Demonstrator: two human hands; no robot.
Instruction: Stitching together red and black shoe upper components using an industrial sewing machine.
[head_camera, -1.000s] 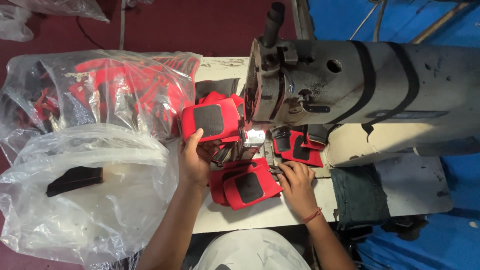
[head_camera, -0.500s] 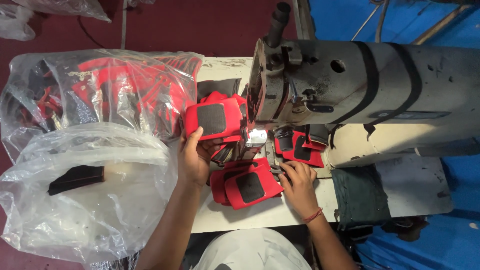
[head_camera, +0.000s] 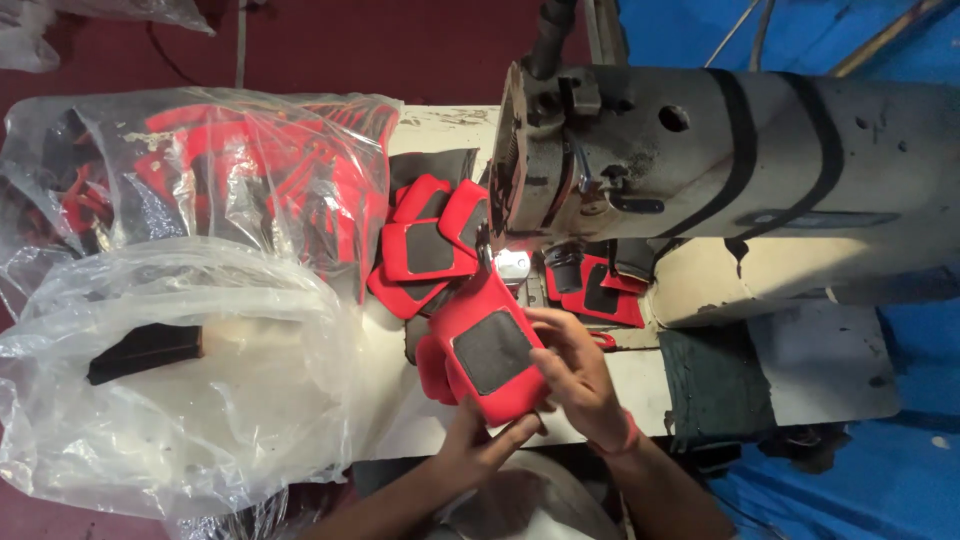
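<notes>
A red pad (head_camera: 490, 355) with a dark grey patch at its middle is held over the near edge of the worktop (head_camera: 610, 385), just in front of the sewing machine (head_camera: 720, 160). The left hand (head_camera: 480, 440) is under its lower end, fingers closed up around the bottom edge. The right hand (head_camera: 575, 375) grips its right side, fingers curled onto the red face beside the patch. A second red piece (head_camera: 432, 370) shows behind the pad on its left, touching it.

Beyond the pad, a loose pile (head_camera: 425, 250) of the same red pads lies on the worktop beside the machine's needle end. More red pieces (head_camera: 598, 295) lie under the machine arm, to the right of the needle. On the left stand two clear plastic bags: the far bag (head_camera: 220, 170) is full of red and black pieces, the near bag (head_camera: 180, 400) holds a black piece (head_camera: 145, 352).
</notes>
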